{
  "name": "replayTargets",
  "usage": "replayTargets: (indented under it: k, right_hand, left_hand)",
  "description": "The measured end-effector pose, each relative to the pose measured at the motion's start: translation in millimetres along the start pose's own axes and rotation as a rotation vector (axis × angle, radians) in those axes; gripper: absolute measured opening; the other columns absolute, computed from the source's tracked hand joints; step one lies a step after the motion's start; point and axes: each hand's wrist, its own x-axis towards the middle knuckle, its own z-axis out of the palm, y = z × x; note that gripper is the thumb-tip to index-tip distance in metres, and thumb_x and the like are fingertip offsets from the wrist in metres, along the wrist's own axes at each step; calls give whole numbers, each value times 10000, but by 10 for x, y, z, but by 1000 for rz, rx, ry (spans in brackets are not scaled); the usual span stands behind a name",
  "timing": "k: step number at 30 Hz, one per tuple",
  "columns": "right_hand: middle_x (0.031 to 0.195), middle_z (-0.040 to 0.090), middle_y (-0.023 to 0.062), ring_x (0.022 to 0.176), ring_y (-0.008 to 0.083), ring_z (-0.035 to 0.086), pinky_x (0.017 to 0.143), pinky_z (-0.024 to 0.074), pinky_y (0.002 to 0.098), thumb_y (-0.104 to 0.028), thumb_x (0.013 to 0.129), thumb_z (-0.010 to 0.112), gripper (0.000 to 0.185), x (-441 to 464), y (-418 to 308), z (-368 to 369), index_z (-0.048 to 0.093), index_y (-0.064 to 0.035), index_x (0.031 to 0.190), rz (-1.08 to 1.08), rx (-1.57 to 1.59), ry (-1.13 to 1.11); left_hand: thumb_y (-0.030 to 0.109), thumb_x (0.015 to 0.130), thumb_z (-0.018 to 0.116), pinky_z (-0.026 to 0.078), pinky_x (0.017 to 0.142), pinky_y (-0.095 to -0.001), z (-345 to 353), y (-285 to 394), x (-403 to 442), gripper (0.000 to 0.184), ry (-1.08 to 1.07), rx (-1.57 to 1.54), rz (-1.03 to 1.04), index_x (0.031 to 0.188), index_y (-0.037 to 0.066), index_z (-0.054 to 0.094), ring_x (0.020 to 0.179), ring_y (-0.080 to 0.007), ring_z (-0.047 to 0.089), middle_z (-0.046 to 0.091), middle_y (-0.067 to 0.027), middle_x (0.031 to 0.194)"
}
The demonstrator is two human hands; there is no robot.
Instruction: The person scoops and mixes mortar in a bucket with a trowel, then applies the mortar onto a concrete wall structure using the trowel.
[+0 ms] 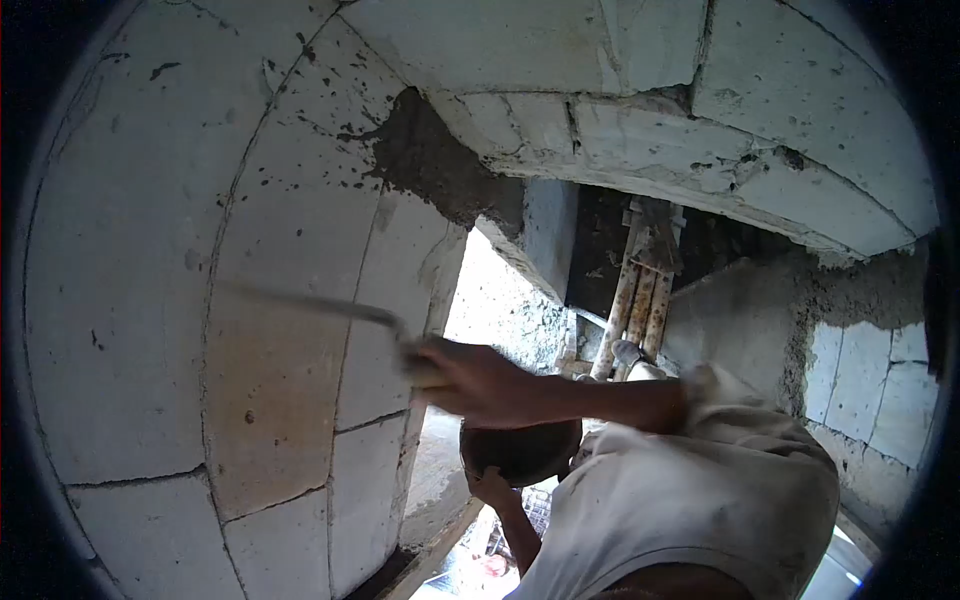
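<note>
My right hand (pixel 475 382) is closed around the handle of a trowel (pixel 335 305), its thin blade blurred and pointing left across the pale block wall (pixel 285 400). Below that forearm, my left hand (pixel 491 487) grips the near rim of a dark, round mortar pan (pixel 525 455). The arm covers the pan's upper part, and its contents are too dark to make out. Wet grey mortar (pixel 430 160) fills the corner above the opening, with splashes spread over the blocks on its left.
Pale blocks form an overhead course (pixel 640 135). A bright opening (pixel 510 300) lies beside the wall. Rust-spotted poles (pixel 635 310) stand beyond it. A grey rendered surface (pixel 735 320) and more blocks (pixel 860 385) are at right.
</note>
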Motion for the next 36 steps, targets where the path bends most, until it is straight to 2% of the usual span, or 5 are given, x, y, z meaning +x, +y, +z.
replayTargets:
  k: [8,12,16,21,36]
  right_hand:
    - [897,595,186,802,294,647,665,547,396,-169,868,520,236,-2336,1333,-400,545,-14,1045,577,-1124,-514]
    - [988,615,233,883,408,635,725,516,506,-287,929,482,331,-2222,1412,-333,512,-45,1152,714,-829,-509]
    - [891,620,151,767,280,633,661,501,432,-422,936,493,406,-2329,1617,-204,552,-46,1077,452,-286,-422]
    - [656,440,-4,506,95,427,446,373,281,-472,960,457,398,-2140,1398,-164,474,-81,885,939,436,-439]
    - [681,472,30,504,117,458,437,386,272,-426,949,484,366,-2008,601,-498,495,-60,966,931,813,-16]
  left_hand:
    - [-50,672,421,433,968,-362,290,101,293,570,-233,272,339,1215,5,587,1084,-255,593,624,-156,1182]
    - [-65,704,426,428,979,-365,712,685,61,555,-230,499,390,1236,2,569,1122,-263,582,608,-177,1213]
    - [-94,720,421,432,977,-365,898,889,3,544,-347,468,492,1243,-23,551,1129,-260,582,598,-188,1226]
    - [-86,723,425,440,961,-359,939,950,100,515,-441,480,518,1218,-42,560,1086,-255,597,623,-174,1175]
    - [-134,620,432,508,885,-370,815,319,433,566,-376,-330,51,1164,-46,558,1000,-282,606,613,-150,1122]
